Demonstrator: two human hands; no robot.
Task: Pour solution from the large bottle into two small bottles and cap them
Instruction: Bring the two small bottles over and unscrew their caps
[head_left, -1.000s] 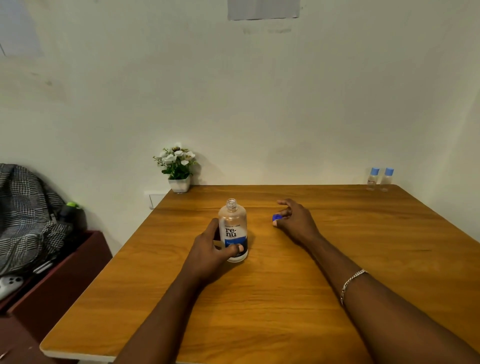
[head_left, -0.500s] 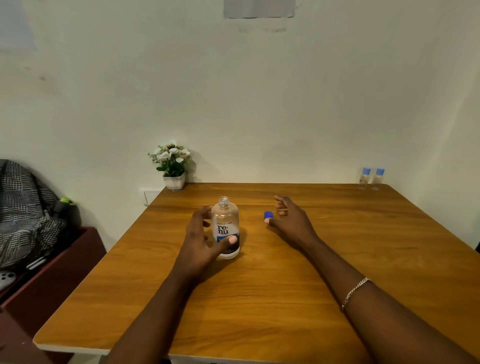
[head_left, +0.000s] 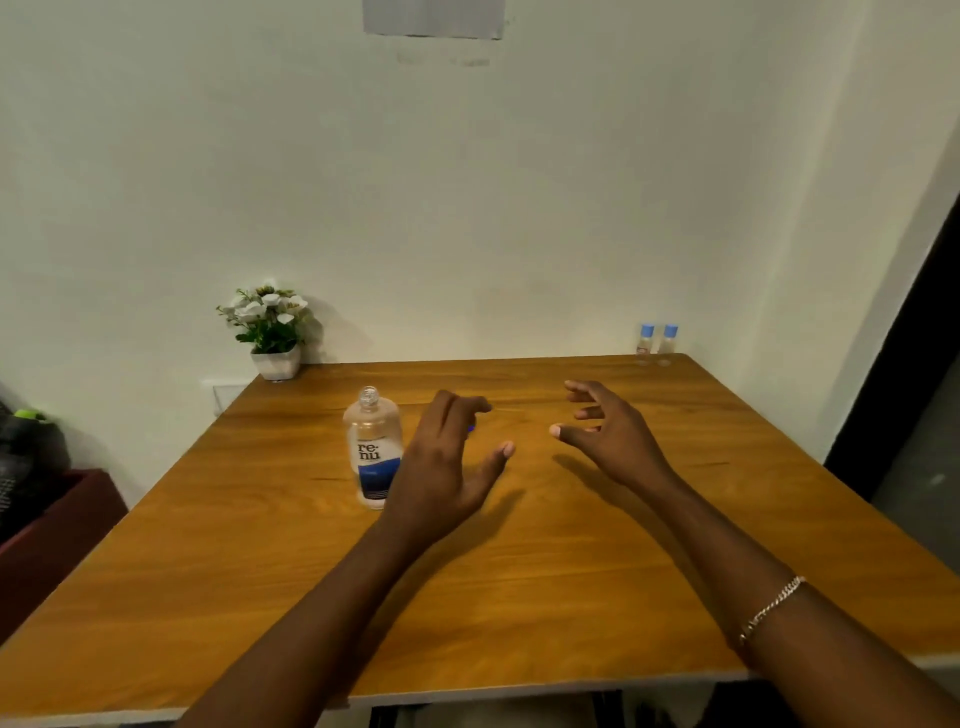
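Hands: left hand (head_left: 447, 467) and right hand (head_left: 608, 436) both spread, empty.
Big bottle (head_left: 373, 447): uncapped, upright, beside left hand.
Small bottles (head_left: 657, 344): capped, far corner.
Risk: a reaching arm may tip the open bottle.

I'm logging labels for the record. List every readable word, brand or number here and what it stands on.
"re-nu": on the label of the large bottle, open and upright on the table.
Finer print on that label: too blurred to read.
Labels on the two small bottles: too small to read.
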